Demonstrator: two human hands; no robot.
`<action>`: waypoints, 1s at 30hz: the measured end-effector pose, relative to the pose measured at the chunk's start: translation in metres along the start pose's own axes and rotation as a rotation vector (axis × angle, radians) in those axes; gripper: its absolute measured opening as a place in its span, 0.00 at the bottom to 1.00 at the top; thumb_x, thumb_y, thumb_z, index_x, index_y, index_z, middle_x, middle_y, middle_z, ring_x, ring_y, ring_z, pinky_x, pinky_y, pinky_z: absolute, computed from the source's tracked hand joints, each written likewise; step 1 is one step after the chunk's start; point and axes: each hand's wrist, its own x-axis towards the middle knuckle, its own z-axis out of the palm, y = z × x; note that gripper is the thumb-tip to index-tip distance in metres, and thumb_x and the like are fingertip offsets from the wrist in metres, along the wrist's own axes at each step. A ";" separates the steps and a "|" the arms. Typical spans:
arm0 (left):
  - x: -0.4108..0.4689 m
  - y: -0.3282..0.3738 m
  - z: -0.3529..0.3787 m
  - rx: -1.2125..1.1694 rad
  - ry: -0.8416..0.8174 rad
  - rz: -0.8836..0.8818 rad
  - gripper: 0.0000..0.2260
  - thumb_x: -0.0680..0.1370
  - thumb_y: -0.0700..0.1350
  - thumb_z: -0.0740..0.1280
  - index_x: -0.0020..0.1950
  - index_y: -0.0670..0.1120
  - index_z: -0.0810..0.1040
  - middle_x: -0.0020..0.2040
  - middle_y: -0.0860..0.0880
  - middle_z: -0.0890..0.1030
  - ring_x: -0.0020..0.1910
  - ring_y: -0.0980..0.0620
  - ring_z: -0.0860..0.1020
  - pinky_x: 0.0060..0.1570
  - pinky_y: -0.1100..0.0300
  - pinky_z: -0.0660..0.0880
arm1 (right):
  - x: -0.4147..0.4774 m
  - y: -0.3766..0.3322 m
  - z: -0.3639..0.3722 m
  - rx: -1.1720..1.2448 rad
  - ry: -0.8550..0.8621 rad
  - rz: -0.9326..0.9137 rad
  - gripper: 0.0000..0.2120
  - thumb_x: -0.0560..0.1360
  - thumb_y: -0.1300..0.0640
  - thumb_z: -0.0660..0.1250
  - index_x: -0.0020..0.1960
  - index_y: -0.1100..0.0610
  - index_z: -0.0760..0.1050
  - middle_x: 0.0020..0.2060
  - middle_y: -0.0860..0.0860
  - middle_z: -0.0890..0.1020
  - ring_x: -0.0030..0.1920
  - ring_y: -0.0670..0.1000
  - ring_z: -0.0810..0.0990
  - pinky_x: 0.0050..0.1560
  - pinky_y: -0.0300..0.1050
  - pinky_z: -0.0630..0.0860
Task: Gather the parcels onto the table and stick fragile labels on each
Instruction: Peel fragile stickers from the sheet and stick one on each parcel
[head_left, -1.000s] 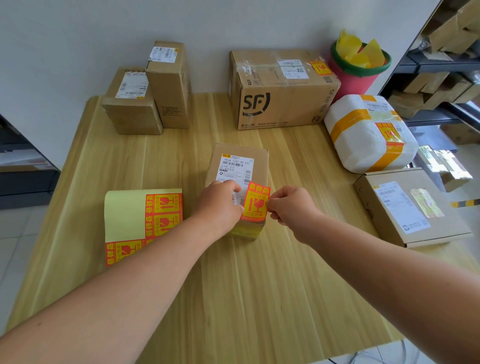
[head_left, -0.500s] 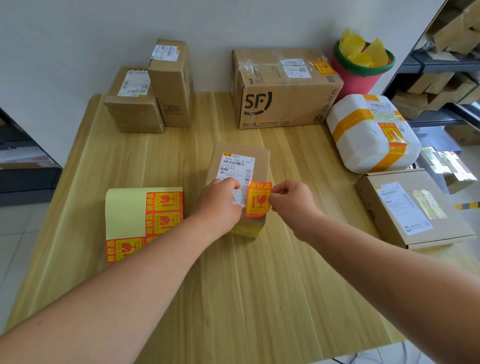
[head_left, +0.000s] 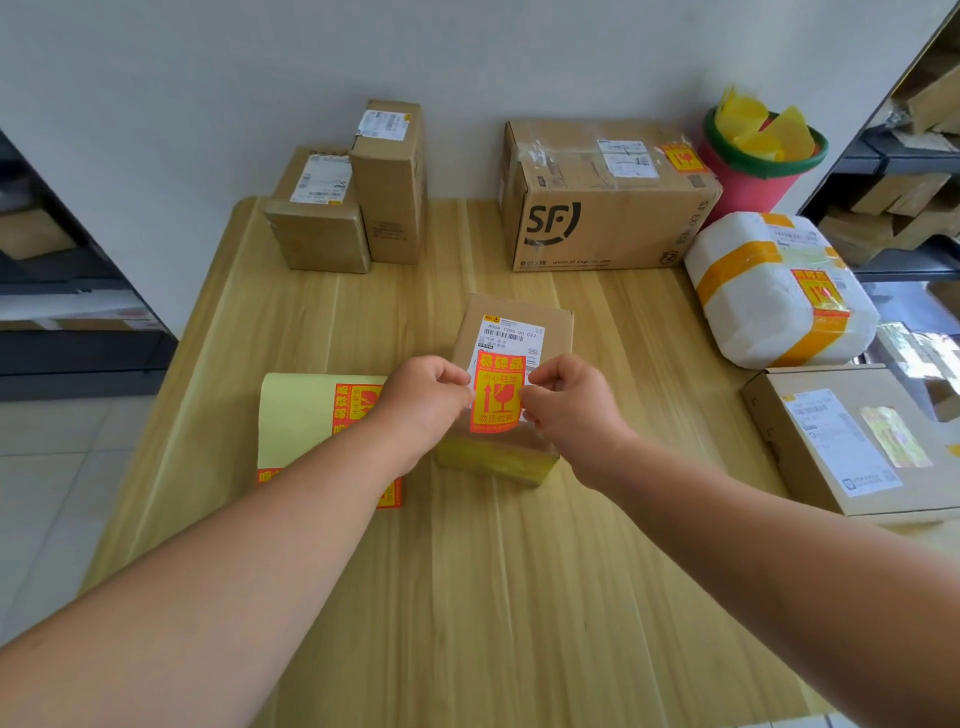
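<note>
A small brown parcel (head_left: 519, 325) with a white shipping slip lies in the middle of the wooden table (head_left: 467, 571). Over its near half I hold a red-and-yellow fragile label (head_left: 496, 395) upright and flat. My left hand (head_left: 423, 397) pinches the label's left edge and my right hand (head_left: 569, 402) pinches its right edge. Left of the parcel lies the label sheet (head_left: 306, 415), pale backing with more red labels, partly hidden by my left forearm.
Two brown boxes (head_left: 322, 218) stand at the back left. An SF carton (head_left: 602, 202) and a white wrapped parcel (head_left: 769, 296) carry fragile labels. A flat box (head_left: 852, 441) lies at the right edge. A red bin (head_left: 753, 161) and shelves stand beyond.
The label has turned from tilted at the parcel's right corner to upright over its middle. My left hand now pinches its left edge; my right hand moved up and left with it.
</note>
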 end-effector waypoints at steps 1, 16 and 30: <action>0.000 -0.002 -0.003 0.005 0.004 0.002 0.05 0.75 0.38 0.67 0.43 0.48 0.77 0.39 0.50 0.79 0.40 0.52 0.76 0.39 0.60 0.73 | 0.000 0.000 0.004 0.002 -0.010 0.003 0.07 0.72 0.66 0.66 0.42 0.55 0.72 0.35 0.51 0.76 0.34 0.50 0.75 0.35 0.45 0.70; 0.017 -0.009 -0.010 0.022 0.039 -0.017 0.06 0.74 0.38 0.70 0.39 0.47 0.77 0.37 0.51 0.78 0.37 0.54 0.74 0.33 0.62 0.68 | 0.012 0.004 0.027 -0.144 -0.010 -0.011 0.06 0.71 0.64 0.69 0.39 0.55 0.75 0.33 0.49 0.77 0.33 0.50 0.76 0.39 0.48 0.77; 0.029 -0.015 -0.009 0.141 0.083 -0.040 0.09 0.74 0.37 0.66 0.36 0.49 0.76 0.40 0.48 0.80 0.42 0.49 0.77 0.36 0.60 0.71 | 0.021 0.004 0.034 -0.446 0.008 -0.068 0.06 0.71 0.61 0.67 0.38 0.51 0.74 0.36 0.49 0.81 0.37 0.52 0.79 0.35 0.44 0.76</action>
